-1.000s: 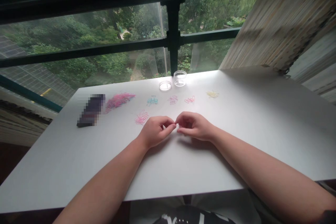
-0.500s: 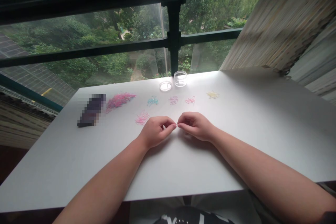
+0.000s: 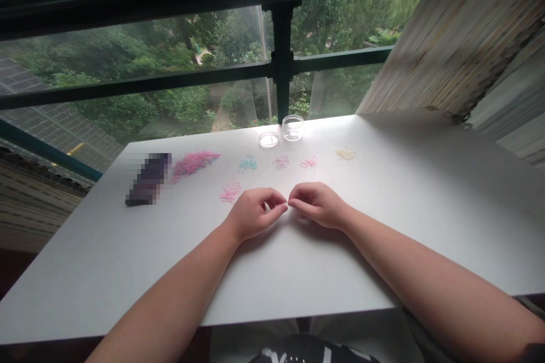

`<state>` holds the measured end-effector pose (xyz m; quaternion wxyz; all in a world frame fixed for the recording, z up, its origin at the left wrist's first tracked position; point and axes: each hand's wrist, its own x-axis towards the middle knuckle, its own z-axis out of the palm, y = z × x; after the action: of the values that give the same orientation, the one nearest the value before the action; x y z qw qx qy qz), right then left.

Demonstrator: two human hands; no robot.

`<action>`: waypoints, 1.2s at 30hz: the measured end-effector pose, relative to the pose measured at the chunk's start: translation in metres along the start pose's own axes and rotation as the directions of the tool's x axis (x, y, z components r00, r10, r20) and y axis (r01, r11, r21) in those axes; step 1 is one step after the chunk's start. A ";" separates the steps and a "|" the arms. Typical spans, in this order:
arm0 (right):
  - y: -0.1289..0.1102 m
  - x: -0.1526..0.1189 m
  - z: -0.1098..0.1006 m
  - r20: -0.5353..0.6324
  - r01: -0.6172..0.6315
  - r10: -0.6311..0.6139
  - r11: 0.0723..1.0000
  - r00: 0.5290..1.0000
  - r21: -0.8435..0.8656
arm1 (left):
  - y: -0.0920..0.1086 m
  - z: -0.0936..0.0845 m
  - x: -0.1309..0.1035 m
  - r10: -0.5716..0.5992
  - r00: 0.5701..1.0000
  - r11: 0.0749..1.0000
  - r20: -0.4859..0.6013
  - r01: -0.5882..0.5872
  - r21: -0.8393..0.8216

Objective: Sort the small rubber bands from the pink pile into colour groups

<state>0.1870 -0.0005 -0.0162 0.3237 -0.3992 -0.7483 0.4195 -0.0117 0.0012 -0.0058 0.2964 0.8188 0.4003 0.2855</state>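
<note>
My left hand (image 3: pixel 256 212) rests on the white table with thumb and forefinger pinched together. Facing it, my right hand (image 3: pixel 319 204) makes the same pinch, and the two sets of fingertips almost touch. Whatever lies between the fingertips is too small to make out. Just left of my left hand is a small heap of pink loops (image 3: pixel 230 190), thin like rubber bands. Farther back lie small groups of blue loops (image 3: pixel 247 164), lilac loops (image 3: pixel 280 163), pinkish-red loops (image 3: pixel 309 163) and pale yellow loops (image 3: pixel 345 154).
A larger mixed pile of mostly pink loops (image 3: pixel 195 164) lies at the left, beside a pixelated dark object (image 3: pixel 149 178). Near the window stand a clear round jar (image 3: pixel 293 128) and its flat clear lid (image 3: pixel 268 139). A curtain (image 3: pixel 409 39) hangs at the right.
My left thumb and forefinger tips have shifted very slightly to the right. Everything on the table stays where it was.
</note>
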 end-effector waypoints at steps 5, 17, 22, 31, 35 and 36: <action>-0.001 0.000 0.000 -0.001 0.006 -0.006 1.000 1.000 -0.011 | 0.001 0.000 0.000 0.007 1.000 1.000 -0.006 -0.007 0.010; 0.001 -0.001 0.000 0.022 0.050 -0.051 0.998 0.998 0.026 | 0.002 -0.001 0.000 -0.008 1.000 1.000 0.002 0.008 0.006; 0.000 0.000 0.000 0.029 0.014 -0.014 1.000 0.999 0.017 | 0.002 -0.001 0.000 -0.005 1.000 1.000 -0.003 0.005 0.008; 0.000 0.000 -0.001 0.030 0.041 -0.040 0.998 0.999 -0.045 | 0.001 -0.001 0.000 0.001 1.000 1.000 0.011 -0.001 0.016; -0.001 0.000 -0.001 0.034 0.043 -0.041 0.998 0.999 -0.040 | 0.001 -0.001 0.000 0.002 1.000 1.000 -0.002 -0.002 0.013; -0.001 0.000 -0.001 0.036 0.043 -0.042 0.998 0.998 -0.039 | 0.001 -0.001 0.000 0.001 1.000 1.000 -0.006 -0.001 0.011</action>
<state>0.1881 -0.0006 -0.0152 0.3115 -0.3821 -0.7702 0.4046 -0.0121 0.0011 -0.0048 0.2907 0.8197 0.4022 0.2860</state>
